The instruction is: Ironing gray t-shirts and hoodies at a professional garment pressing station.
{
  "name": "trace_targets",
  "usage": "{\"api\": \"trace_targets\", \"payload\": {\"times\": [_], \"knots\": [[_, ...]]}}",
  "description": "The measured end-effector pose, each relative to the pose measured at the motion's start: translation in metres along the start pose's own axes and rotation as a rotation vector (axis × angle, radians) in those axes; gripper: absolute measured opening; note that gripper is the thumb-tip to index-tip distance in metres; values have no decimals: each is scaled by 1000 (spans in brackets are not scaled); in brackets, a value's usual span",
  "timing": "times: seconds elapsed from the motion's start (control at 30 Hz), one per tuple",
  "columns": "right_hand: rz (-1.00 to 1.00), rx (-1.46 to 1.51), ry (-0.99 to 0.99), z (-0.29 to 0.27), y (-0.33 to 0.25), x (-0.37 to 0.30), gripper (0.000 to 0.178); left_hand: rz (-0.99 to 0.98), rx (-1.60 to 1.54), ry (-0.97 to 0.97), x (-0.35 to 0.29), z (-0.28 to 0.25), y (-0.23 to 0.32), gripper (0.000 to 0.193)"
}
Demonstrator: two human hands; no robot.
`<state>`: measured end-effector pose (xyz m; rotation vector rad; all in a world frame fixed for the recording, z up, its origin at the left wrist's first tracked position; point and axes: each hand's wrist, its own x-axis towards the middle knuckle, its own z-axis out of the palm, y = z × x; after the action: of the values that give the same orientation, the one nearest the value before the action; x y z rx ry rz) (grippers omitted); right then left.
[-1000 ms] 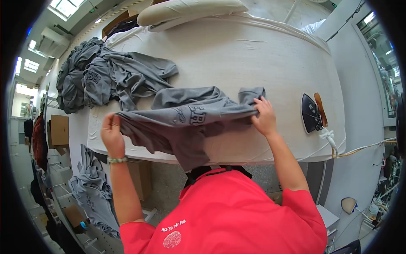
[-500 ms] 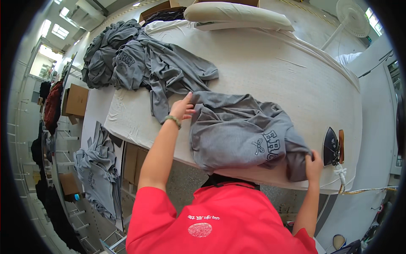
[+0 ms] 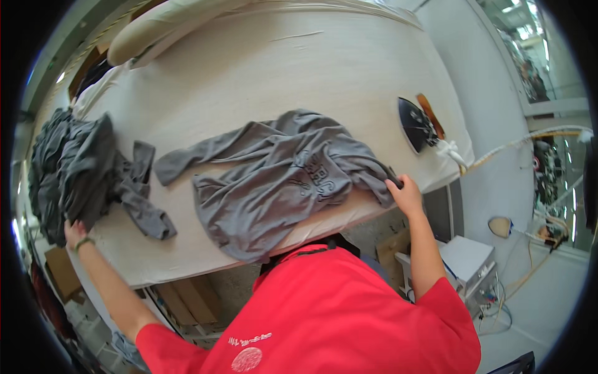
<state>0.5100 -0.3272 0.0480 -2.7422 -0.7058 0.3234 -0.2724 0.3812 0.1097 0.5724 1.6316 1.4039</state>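
Note:
A grey sweatshirt [image 3: 268, 187] with dark outlined lettering and a bow design lies spread and creased on the pale cloth-covered table [image 3: 349, 68]. My right hand [image 3: 406, 194] pinches the end of its right-hand sleeve near the table's front edge. The other sleeve stretches out to the left. At the far left, my left hand [image 3: 76, 234], with a bracelet at the wrist, grips the near edge of a heap of grey garments [image 3: 81, 168]; its fingertips are partly lost in the cloth. One sleeve of the heap trails toward the sweatshirt.
A black iron [image 3: 416, 128] stands at the table's right end beside a brown wooden piece [image 3: 431, 116], its pale hose [image 3: 517, 138] running off right. A long padded board [image 3: 162, 31] lies along the back edge. Below right is a white box-shaped machine [image 3: 466, 262].
My left hand has left the sweatshirt and gone to the heap, which now lies apart from it. The sweatshirt lies flatter, with a sleeve extended left. The view has turned right.

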Motion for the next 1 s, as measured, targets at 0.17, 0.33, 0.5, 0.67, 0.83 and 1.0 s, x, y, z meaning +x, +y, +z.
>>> {"api": "trace_targets", "payload": {"times": [0.17,0.33,0.5,0.67,0.83,1.0], "knots": [[-23,122,92,-59,-59,11,37,493,226,-485,-229,85,-50,37],[-710,-42,121,-184,-170,-20,36,825,304,-1442,-539,194,-175,59],[-1177,-420,-59,-260,-219,-70,40,1039,346,-1803,-623,228,-194,23],[-1038,-650,-59,-268,-173,-47,36,1189,630,-1634,-602,219,-191,15],[-974,-592,135,-289,-123,-5,18,1272,647,-1495,-596,206,-86,12],[-1083,-476,477,-308,-87,29,16,1150,680,-1325,-657,174,-29,13]]}}
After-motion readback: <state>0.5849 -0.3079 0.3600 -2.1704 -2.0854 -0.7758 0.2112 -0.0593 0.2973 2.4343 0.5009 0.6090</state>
